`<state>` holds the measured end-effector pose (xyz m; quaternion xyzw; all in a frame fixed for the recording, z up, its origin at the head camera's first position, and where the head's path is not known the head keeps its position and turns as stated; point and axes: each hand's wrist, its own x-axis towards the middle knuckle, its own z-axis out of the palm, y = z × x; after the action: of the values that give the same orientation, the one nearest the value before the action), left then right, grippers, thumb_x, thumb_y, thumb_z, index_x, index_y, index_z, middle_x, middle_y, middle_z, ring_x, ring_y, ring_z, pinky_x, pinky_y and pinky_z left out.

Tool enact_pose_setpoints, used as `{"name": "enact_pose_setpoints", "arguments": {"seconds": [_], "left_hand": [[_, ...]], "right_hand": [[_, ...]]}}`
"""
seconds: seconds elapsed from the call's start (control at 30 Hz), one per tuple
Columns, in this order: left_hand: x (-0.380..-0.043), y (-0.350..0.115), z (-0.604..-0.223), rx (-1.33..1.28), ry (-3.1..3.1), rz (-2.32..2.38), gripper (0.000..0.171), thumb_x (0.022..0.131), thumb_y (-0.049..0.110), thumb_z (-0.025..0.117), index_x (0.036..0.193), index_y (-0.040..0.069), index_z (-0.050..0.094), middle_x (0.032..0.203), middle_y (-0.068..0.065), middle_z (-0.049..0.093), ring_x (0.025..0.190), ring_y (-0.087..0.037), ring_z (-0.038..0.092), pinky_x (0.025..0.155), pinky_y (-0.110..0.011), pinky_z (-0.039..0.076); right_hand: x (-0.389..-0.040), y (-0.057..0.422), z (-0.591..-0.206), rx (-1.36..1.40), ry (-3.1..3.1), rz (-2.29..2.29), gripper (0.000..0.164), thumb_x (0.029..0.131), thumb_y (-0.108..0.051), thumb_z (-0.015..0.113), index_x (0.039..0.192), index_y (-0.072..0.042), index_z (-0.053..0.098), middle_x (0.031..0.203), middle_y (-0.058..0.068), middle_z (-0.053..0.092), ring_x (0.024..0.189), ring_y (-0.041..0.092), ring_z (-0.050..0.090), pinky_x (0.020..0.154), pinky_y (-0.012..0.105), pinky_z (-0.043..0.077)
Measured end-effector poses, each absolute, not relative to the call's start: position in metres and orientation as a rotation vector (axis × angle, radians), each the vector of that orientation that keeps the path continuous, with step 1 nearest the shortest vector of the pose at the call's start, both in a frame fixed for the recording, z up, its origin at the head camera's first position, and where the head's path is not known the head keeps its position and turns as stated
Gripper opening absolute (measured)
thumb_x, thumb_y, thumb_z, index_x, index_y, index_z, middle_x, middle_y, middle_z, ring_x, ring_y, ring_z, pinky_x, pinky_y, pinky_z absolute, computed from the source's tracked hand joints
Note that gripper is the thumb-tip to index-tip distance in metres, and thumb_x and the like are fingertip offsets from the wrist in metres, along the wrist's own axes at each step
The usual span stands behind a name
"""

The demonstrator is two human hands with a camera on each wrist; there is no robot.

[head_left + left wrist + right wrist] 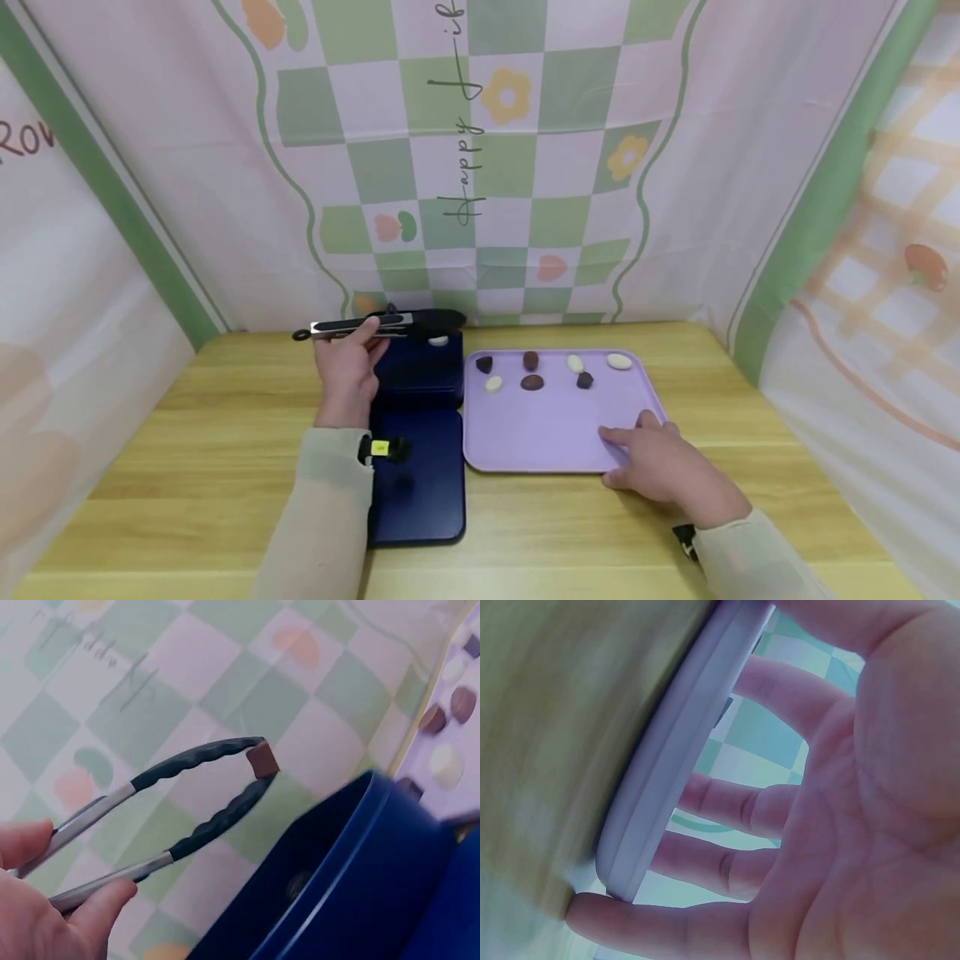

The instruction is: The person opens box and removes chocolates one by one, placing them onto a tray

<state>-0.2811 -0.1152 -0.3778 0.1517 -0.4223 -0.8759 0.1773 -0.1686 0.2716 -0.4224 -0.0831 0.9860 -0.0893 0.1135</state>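
Note:
My left hand [348, 375] holds black-and-silver kitchen tongs [382, 323] over the dark blue box [420, 367]. In the left wrist view a small brown chocolate piece [262, 760] is pinched between the tongs' tips. One white piece [438, 340] lies inside the box. Around the front right corner of the lilac tray [540, 433], my right hand [660, 458] grips the rim, index finger over the tray and thumb at its front edge. On the tray stand two rows of chocolates, among them a white oval [618, 362], a brown oval [532, 382] and a dark piece [585, 380].
A flat dark blue panel [420, 492] lies in front of the box, beside the tray, partly behind the left forearm. The wooden table [540, 533] meets a patterned cloth backdrop [502, 167] at its rear. Cloth also hangs at both sides.

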Motion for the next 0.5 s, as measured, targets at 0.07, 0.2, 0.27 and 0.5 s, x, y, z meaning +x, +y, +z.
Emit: {"name": "enact_pose_setpoints", "arguments": {"seconds": [0.07, 0.2, 0.27, 0.5], "left_hand": [[-0.277, -0.106, -0.374, 0.37, -1.201, -2.473, 0.058, 0.082, -0.01, 0.077, 0.124, 0.013, 0.044, 0.1, -0.015, 0.066, 0.084, -0.028, 0.072, 0.077, -0.044, 0.058], [-0.268, -0.081, -0.369, 0.206, -1.251, -2.432, 0.049, 0.079, -0.013, 0.078, 0.111, 0.008, 0.048, 0.095, -0.012, 0.061, 0.08, -0.022, 0.068, 0.082, -0.048, 0.056], [-0.264, -0.067, -0.367, 0.141, -1.291, -2.392, 0.047, 0.076, -0.014, 0.079, 0.105, 0.008, 0.049, 0.088, -0.009, 0.061, 0.075, -0.018, 0.066, 0.077, -0.044, 0.058], [-0.246, -0.019, -0.368, -0.024, -1.484, -2.262, 0.048, 0.072, -0.011, 0.083, 0.103, 0.005, 0.05, 0.09, -0.011, 0.065, 0.081, -0.02, 0.064, 0.07, -0.029, 0.055]], "right_hand": [[-0.169, 0.271, -0.423, -0.241, 2.888, -0.262, 0.071, 0.08, -0.047, 0.081, 0.139, -0.014, 0.061, 0.108, 0.022, 0.048, 0.087, 0.035, 0.044, 0.074, 0.052, 0.048], [-0.169, 0.271, -0.423, -0.231, 2.879, -0.254, 0.07, 0.08, -0.048, 0.08, 0.139, -0.015, 0.06, 0.11, 0.023, 0.048, 0.087, 0.035, 0.044, 0.074, 0.053, 0.048], [-0.169, 0.271, -0.422, -0.229, 2.879, -0.247, 0.07, 0.08, -0.048, 0.08, 0.139, -0.015, 0.06, 0.11, 0.023, 0.048, 0.087, 0.035, 0.045, 0.074, 0.052, 0.048], [-0.169, 0.27, -0.42, -0.224, 2.881, -0.24, 0.071, 0.08, -0.048, 0.08, 0.139, -0.014, 0.06, 0.112, 0.024, 0.049, 0.088, 0.035, 0.046, 0.074, 0.052, 0.049]]}}
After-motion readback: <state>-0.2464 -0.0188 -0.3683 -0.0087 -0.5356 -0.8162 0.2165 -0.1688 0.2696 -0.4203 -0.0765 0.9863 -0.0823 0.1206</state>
